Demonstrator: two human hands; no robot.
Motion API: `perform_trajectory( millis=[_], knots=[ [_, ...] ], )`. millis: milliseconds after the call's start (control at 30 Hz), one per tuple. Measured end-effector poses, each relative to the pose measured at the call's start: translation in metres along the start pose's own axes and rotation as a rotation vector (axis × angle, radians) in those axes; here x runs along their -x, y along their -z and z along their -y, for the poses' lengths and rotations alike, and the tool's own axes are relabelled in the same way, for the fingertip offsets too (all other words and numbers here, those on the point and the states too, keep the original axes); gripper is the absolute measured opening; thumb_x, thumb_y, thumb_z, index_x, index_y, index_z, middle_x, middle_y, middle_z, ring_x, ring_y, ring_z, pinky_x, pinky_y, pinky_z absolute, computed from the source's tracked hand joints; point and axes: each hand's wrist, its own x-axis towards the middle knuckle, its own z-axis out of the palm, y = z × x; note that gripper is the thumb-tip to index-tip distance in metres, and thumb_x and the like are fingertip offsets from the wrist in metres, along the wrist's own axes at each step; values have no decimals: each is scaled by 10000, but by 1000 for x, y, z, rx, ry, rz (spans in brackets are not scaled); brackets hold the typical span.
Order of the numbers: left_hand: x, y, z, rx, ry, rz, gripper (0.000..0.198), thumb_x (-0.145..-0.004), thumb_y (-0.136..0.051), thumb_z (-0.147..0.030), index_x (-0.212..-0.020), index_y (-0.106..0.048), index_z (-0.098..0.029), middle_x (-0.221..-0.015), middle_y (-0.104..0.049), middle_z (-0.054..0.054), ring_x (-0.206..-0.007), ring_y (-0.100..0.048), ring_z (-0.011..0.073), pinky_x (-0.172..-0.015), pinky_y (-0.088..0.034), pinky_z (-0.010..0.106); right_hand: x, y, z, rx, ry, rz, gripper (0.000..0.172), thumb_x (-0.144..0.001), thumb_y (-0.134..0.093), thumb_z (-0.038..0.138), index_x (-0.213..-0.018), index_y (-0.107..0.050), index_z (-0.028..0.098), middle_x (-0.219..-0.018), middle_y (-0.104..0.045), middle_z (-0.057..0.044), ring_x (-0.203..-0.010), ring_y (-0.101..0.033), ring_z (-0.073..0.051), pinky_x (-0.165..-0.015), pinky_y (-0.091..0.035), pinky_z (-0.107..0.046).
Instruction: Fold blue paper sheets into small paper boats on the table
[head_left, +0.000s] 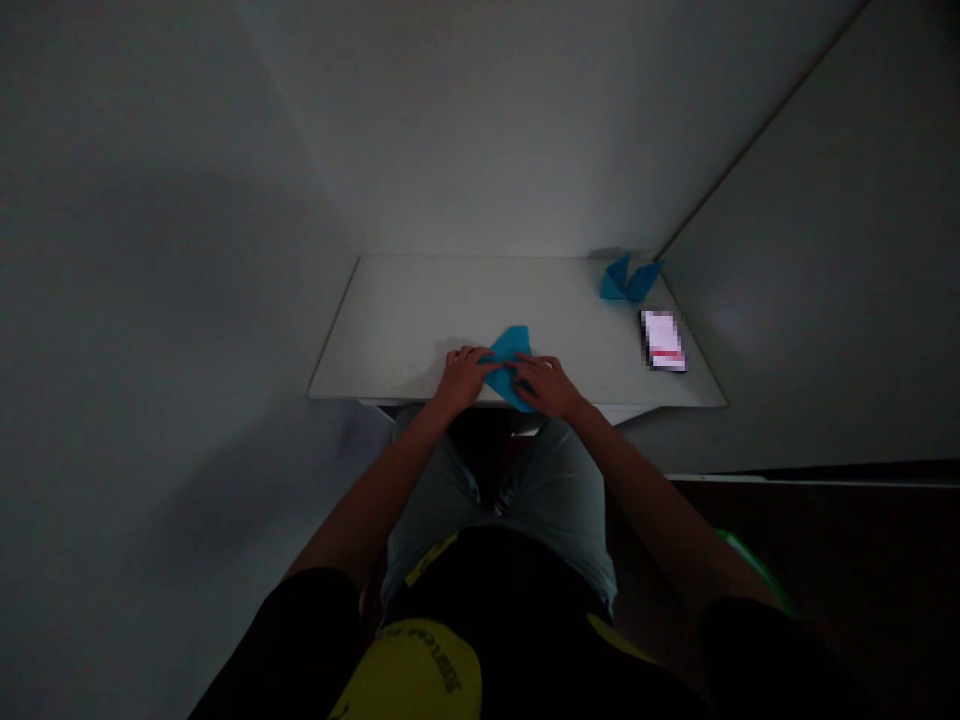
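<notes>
A piece of blue folded paper [510, 362] lies at the front edge of the white table [390, 330], with its pointed end toward the far side. My left hand [463, 378] is on its left side and my right hand [547, 385] on its right, both holding it against the tabletop. Part of the paper is hidden under my fingers. Toward the far right corner stands a second blue paper fold [628, 280], out of reach of both hands.
A phone [663, 340] lies face up near the table's right edge, its screen blurred. Pale walls rise behind and to both sides of the table. My knees in grey trousers [502, 480] sit under its front edge.
</notes>
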Motion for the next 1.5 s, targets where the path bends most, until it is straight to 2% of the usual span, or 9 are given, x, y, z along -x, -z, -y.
perform_trajectory(
  millis=[100,233,400,600,767,900,1033,1267,1500],
  knots=[
    [1,2,-5,-42,18,-33,433,-1052,-508,-206,-1347,-770,-383,-1519,-659,52,-1355,-559,314,-1092,-438,528,-5,-6,2,15,-3,-11,296,-1084,-501,350,-1268,-720,273,-1535,-675,-94,-1520,-506,-320,-1183,-352,-582],
    [17,-3,-15,11,45,-60,405,-1078,-518,-367,-1427,-716,-316,-1499,-662,92,-1342,-587,322,-1120,-445,525,-9,-20,15,103,-88,-62,398,-1110,-472,402,-1427,-679,279,-1502,-674,-146,-1489,-512,-338,-1212,-330,-587],
    [35,-11,-9,74,4,-64,669,-992,-668,-590,-1561,-594,-245,-1589,-602,129,-1460,-545,337,-1248,-382,521,-15,-23,28,169,-203,-62,499,-1129,-439,469,-1558,-616,282,-1469,-651,-176,-1321,-590,-360,-1146,-376,-569],
    [36,-9,15,93,-63,-28,569,-1001,-705,-517,-1502,-657,-251,-1588,-626,116,-1512,-542,300,-1276,-406,487,-12,-14,17,131,-176,2,631,-1078,-496,651,-1631,-540,349,-1654,-517,-127,-1369,-524,-390,-1120,-396,-540],
    [33,-3,27,136,-124,19,474,-1014,-697,-468,-1443,-706,-268,-1539,-671,97,-1440,-618,272,-1240,-474,464,8,-10,3,86,-169,-38,828,-1018,-558,724,-1710,-409,294,-1667,-527,-122,-1393,-506,-396,-1134,-406,-534],
    [35,-2,31,139,-160,30,490,-981,-744,-453,-1439,-711,-282,-1523,-686,87,-1424,-636,273,-1227,-495,468,27,-8,-4,77,-173,-56,747,-1023,-561,717,-1655,-497,325,-1687,-513,-97,-1465,-477,-395,-1165,-388,-549],
    [35,-1,32,174,-176,34,398,-1005,-702,-411,-1379,-752,-284,-1489,-716,57,-1427,-642,244,-1226,-507,436,34,-2,-9,39,-160,-43,625,-1038,-582,669,-1560,-620,326,-1625,-589,-94,-1371,-569,-377,-1107,-438,-542],
    [26,6,35,226,-132,67,357,-1110,-513,-428,-1302,-787,-303,-1396,-774,9,-1377,-682,219,-1205,-523,414,28,11,-22,-77,-117,-22,421,-1075,-574,561,-1373,-769,337,-1493,-707,-67,-1297,-667,-331,-1087,-503,-534],
    [21,1,38,223,-23,68,309,-1085,-576,-437,-1255,-796,-301,-1350,-795,17,-1244,-749,247,-1084,-571,378,25,15,-31,-235,-111,-42,385,-1095,-536,521,-1227,-822,298,-1434,-747,-63,-1283,-709,-302,-1119,-534,-529]
  ],
)
